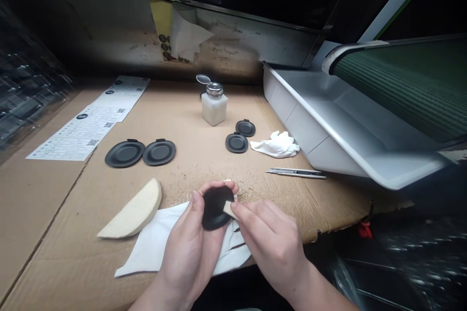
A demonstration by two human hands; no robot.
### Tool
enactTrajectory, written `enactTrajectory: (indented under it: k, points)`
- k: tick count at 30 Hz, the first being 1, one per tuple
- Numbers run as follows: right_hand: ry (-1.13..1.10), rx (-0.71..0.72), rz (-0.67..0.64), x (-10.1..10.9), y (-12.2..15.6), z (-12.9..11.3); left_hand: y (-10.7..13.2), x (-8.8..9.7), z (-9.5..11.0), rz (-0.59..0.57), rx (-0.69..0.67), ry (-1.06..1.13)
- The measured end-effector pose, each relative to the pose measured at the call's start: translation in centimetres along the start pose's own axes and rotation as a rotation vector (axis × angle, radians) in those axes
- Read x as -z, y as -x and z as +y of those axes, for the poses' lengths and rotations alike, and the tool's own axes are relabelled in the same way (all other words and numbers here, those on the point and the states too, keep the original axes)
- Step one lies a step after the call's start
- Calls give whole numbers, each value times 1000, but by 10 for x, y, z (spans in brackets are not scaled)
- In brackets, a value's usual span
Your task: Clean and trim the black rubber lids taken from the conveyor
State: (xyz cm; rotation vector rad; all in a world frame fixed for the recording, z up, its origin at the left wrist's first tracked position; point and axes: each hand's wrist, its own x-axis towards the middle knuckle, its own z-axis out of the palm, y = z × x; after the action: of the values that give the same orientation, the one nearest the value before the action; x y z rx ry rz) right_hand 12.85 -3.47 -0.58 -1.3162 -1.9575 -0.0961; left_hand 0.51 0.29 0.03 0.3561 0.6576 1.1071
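Observation:
A small black rounded plastic cover [215, 209] rests in my left hand [189, 243], its fingers curled behind it and the thumb along its left edge. My right hand [273, 243] pinches a small cream-coloured pad [229, 209], which touches the right side of the cover. Beneath my hands lies a white cloth [153, 238]. Left of them is a cream half-round felt piece [133, 211]. Similar black covers lie farther back, a larger pair [159, 151] at left and a smaller pair [237, 142] at right.
A pump bottle [214, 104] with its lid flipped up stands at the back. On the right are a crumpled white cloth [277, 145], a utility knife [297, 173] and a large grey tray [321, 141]. Printed sheets [91, 119] lie at left on the cardboard [193, 165]. A green conveyor belt [404, 82] is beyond the tray.

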Motion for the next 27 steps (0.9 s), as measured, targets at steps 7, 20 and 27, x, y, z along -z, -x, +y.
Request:
enactTrajectory:
  k: [7, 20, 27]
  points:
    - [98, 132, 27, 8, -26, 37, -1, -3, 4, 84, 24, 78]
    - [173, -79, -230, 37, -16, 71, 0, -2, 7, 102, 99, 182]
    - [399, -97, -317, 8, -89, 118, 2, -3, 10, 141, 99, 180]
